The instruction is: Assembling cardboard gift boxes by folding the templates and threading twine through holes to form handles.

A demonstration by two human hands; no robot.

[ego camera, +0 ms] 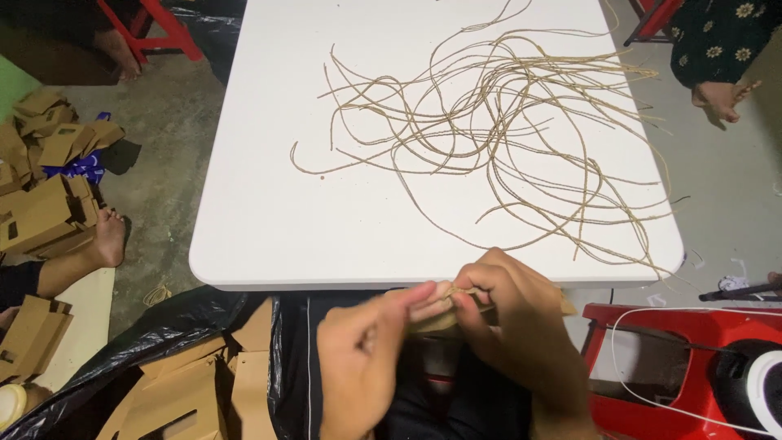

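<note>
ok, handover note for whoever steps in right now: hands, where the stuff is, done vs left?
Left hand: pinches one end of a small brown paper piece, below the table edge.
Right hand: fingers closed on the same piece.
Twine strands: loose tangle on the white table, untouched.
Folded brown paper pieces: in the black bag at lower left.
Done: pieces bagged. Left: twine remains on the table.

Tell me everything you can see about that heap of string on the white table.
The heap of string is many loose lengths of thin, tan, fibrous-looking twine, tangled and looping over one another. It lies flat on the white table, spread over the middle and right side, with some ends curling out toward the left and a few strands reaching the near right corner. No hand touches it; the left hand and right hand work below the table's near edge.
</note>
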